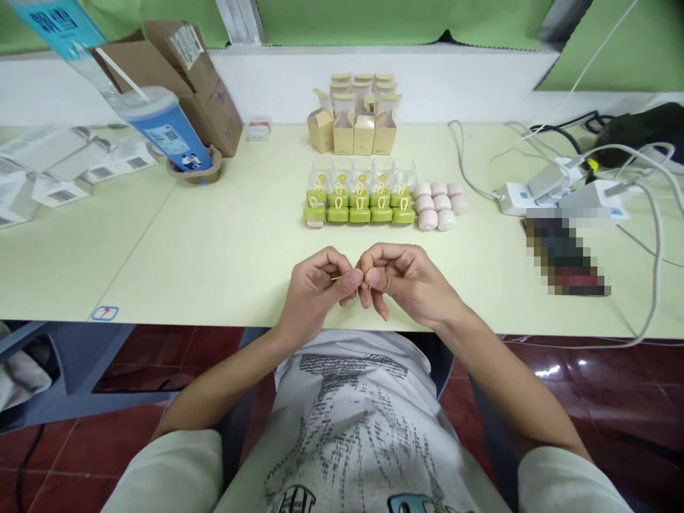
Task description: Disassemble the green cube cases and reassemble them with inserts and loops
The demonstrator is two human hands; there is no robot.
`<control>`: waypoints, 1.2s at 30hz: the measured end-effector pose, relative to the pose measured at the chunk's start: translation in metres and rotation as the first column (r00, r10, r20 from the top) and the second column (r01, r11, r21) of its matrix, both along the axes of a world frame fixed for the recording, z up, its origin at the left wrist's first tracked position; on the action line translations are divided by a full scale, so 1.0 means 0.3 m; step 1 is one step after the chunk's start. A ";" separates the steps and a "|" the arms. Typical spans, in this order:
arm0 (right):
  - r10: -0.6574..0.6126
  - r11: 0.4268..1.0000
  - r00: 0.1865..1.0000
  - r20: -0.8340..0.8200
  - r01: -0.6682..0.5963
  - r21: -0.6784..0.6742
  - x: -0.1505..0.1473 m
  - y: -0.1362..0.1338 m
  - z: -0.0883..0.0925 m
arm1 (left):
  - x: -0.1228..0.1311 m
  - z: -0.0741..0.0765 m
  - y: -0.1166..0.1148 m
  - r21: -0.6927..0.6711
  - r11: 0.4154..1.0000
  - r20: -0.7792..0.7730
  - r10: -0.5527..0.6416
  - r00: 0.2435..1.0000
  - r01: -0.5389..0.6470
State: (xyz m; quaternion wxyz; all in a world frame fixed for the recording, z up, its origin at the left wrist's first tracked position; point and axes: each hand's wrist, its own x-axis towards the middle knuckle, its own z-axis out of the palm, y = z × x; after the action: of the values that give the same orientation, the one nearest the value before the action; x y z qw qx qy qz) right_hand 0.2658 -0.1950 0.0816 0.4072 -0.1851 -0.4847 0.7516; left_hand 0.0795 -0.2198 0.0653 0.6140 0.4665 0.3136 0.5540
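Note:
My left hand (325, 281) and my right hand (400, 279) meet above the front of the table, thumbs and forefingers pinched together. A sliver of something thin and pale shows at the fingertips, too small to name. Beyond the hands stand several green caps (360, 211) with cream loops on top, in two close rows. Behind them is a row of clear plastic cups (362, 169) with yellowish bits in them. Several rounded pale pink and white pieces (442, 203) are grouped to the right of the caps.
Small open cardboard boxes (353, 132) stand by the wall. At left are a blue drink cup (174, 135), a brown carton (214, 107) and white boxes (64, 189). Power strips (582, 196) with white cables and a pixelated dark object (566, 256) lie at right.

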 end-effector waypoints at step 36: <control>-0.358 0.931 0.909 0.215 0.329 0.157 0.001 -0.046 0.006 | -0.039 0.000 -0.013 0.663 0.735 -0.353 0.472 0.808 -0.140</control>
State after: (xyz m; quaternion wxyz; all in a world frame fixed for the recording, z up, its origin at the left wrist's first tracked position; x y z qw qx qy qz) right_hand 0.2661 -0.2087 0.0833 0.4818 -0.3327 -0.5335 0.6104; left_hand 0.0679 -0.2238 0.0653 0.2238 0.7044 0.3412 0.5808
